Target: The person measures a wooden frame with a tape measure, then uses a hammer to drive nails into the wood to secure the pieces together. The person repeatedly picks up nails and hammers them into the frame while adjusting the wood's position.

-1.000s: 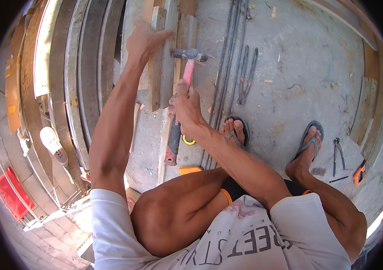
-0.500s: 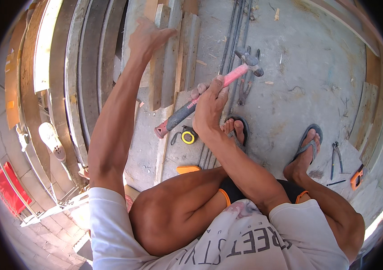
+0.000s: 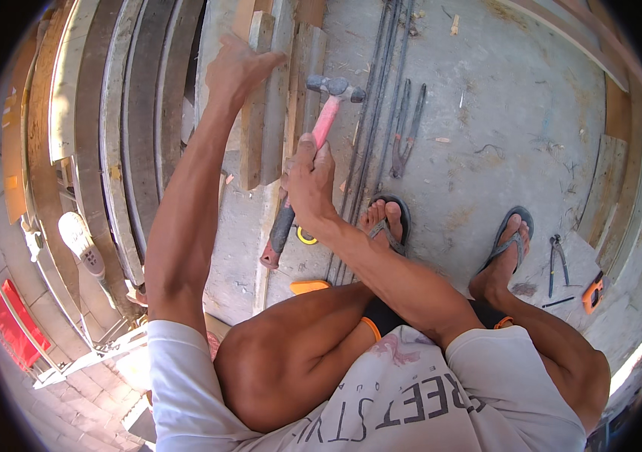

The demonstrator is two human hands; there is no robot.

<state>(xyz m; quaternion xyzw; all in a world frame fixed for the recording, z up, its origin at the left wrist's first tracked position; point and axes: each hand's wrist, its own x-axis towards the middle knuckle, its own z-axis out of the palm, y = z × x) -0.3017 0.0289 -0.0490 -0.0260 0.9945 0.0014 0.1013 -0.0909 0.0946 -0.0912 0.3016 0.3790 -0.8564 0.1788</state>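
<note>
My right hand (image 3: 310, 177) is wrapped round the middle of a hammer (image 3: 327, 120) with a pink shaft and a dark grip. The hammer's double-ended metal head points away from me, above the right side of the boards; its butt end points back toward my knee. Further up on the left, my left hand (image 3: 238, 69) grips a wooden board (image 3: 254, 120) at its far part, thumb stretched out to the right. Its other fingers are partly hidden. Behind the hammer, a tape measure (image 3: 307, 236) with a yellow ring is mostly covered by my right hand and wrist.
Long dark metal bars (image 3: 370, 113) run beside the boards, with long-handled cutters (image 3: 404, 143) to their right. Pincers (image 3: 558, 264) and an orange-handled tool (image 3: 595, 292) lie past my right foot. Wooden planks (image 3: 140, 113) line the left, near a red cloth (image 3: 18, 324).
The hammer has swung left and turned more upright, its head moving from over the cutters to beside the boards. My left hand stays on the board.
</note>
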